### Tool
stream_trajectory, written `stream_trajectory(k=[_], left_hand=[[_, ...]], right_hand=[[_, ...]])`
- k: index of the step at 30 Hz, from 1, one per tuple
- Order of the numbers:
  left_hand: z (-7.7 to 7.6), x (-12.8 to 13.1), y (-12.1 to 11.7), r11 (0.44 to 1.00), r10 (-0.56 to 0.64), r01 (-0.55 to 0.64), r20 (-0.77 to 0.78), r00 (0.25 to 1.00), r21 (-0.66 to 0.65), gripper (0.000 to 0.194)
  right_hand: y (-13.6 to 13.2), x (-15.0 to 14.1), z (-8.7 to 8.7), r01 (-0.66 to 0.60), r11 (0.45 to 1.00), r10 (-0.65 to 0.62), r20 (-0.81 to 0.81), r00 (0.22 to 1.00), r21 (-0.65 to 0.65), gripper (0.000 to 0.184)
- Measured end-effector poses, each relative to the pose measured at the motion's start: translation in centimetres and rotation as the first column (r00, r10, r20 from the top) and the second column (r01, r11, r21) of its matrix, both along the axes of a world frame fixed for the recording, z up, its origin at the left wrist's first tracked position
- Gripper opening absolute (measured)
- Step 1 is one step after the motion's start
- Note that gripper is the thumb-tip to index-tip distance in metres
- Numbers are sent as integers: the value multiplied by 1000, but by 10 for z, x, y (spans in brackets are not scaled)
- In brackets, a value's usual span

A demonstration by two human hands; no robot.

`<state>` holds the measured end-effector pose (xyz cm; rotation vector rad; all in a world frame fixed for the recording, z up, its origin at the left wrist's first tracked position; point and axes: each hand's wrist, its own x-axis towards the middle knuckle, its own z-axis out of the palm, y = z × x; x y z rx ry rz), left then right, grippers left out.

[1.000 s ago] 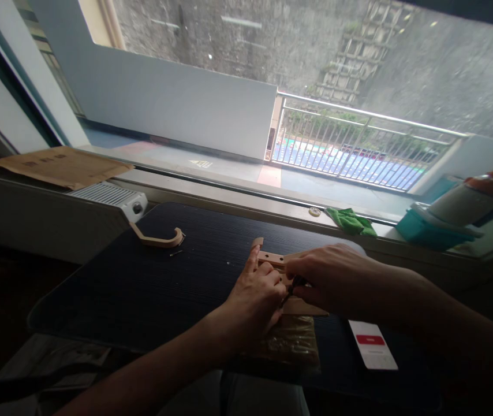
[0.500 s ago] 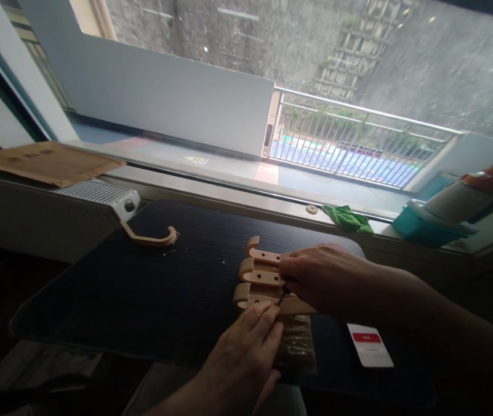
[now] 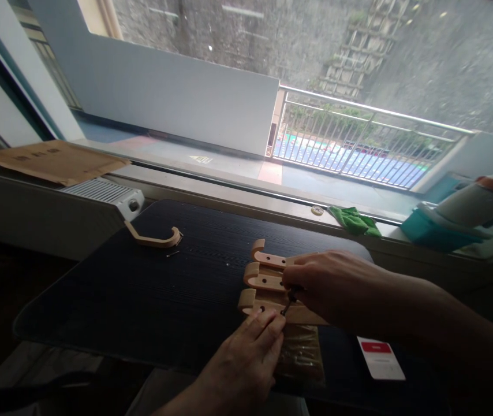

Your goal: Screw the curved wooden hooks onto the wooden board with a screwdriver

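Three pale wooden hooks lie side by side on the dark table, each with two dark holes along its flat arm. My left hand [image 3: 249, 352] presses its fingertips on the nearest wooden hook [image 3: 249, 303], close to the hole where a thin dark tool stands. That tool looks like a screwdriver [image 3: 288, 304]; my right hand [image 3: 316, 283] is closed round its upper end, and its tip is at the hook. The middle wooden hook [image 3: 255, 280] and the far wooden hook [image 3: 266, 257] sit just beyond, partly covered by my right hand.
Another wooden hook [image 3: 153, 240] lies at the table's far left, with a small screw [image 3: 172, 253] near it. A clear plastic packet [image 3: 301, 352] is under the near hook. A red-and-white card [image 3: 380, 358] lies right. A green cloth [image 3: 354, 221] rests on the sill.
The view has shifted slightly, so everything sits a little further right and lower. My right hand has turned a little on the screwdriver, uncovering more of the far hook. My left hand stays put.
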<state>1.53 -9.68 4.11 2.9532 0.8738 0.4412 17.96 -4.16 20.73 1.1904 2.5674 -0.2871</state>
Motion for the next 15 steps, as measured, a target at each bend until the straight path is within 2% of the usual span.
stream_trajectory(k=[4, 7, 11, 15], left_hand=[[-10, 2, 1, 995, 10, -15, 51, 999, 99, 36], [-11, 3, 1, 994, 18, -24, 56, 998, 107, 36], [-7, 3, 0, 995, 15, -21, 60, 998, 98, 36], [-4, 3, 0, 996, 15, -19, 47, 999, 82, 35]], right_hand=[[2, 4, -8, 6, 1000, -7, -57, 998, -4, 12], [1, 6, -10, 38, 999, -36, -48, 998, 22, 12], [-2, 5, -2, 67, 997, -68, 10, 998, 36, 12], [-4, 5, 6, 45, 999, -45, -18, 999, 20, 18]])
